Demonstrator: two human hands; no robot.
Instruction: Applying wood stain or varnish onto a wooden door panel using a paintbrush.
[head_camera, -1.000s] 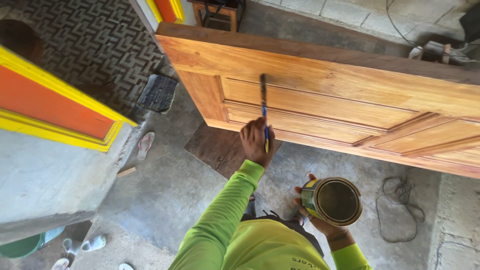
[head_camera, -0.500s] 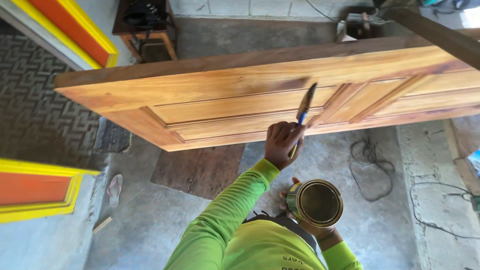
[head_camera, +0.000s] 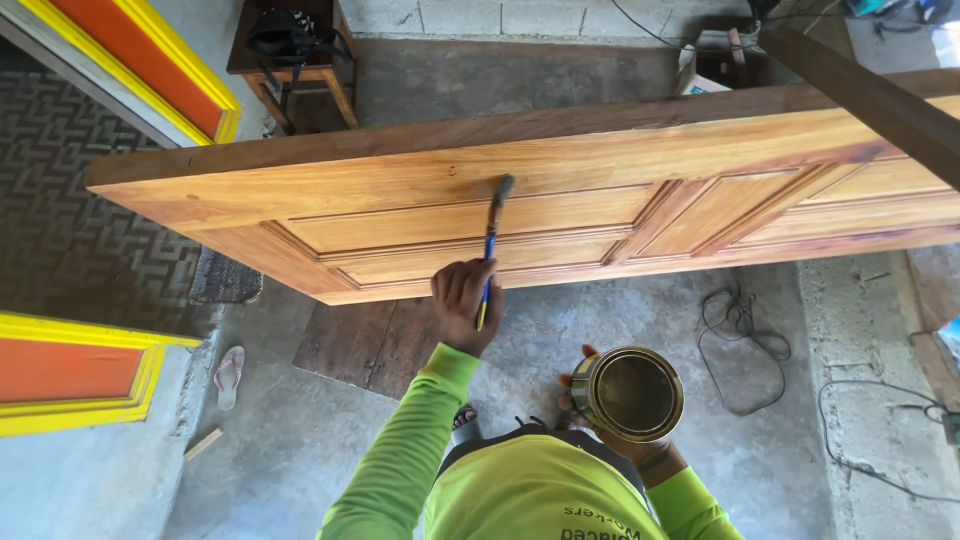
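A long varnished wooden panelled door (head_camera: 400, 175) lies flat, raised above the concrete floor, across the upper half of the view. My left hand (head_camera: 465, 305) grips a blue-handled paintbrush (head_camera: 493, 215) whose bristles touch the door's upper rail. My right hand (head_camera: 585, 400) holds an open metal can (head_camera: 628, 393) low near my body, below the door's near edge. Both of my sleeves are lime green.
A small wooden stool (head_camera: 295, 60) with a dark object on it stands beyond the door. A dark beam (head_camera: 880, 105) crosses the top right. On the floor are a plank (head_camera: 365, 340), a flip-flop (head_camera: 229, 375) and loose cables (head_camera: 742, 340). Orange-and-yellow panels (head_camera: 70, 375) are at the left.
The view has swung, so the door now lies nearly level across the frame. The brush has moved along the door's upper rail. The can stays in my right hand.
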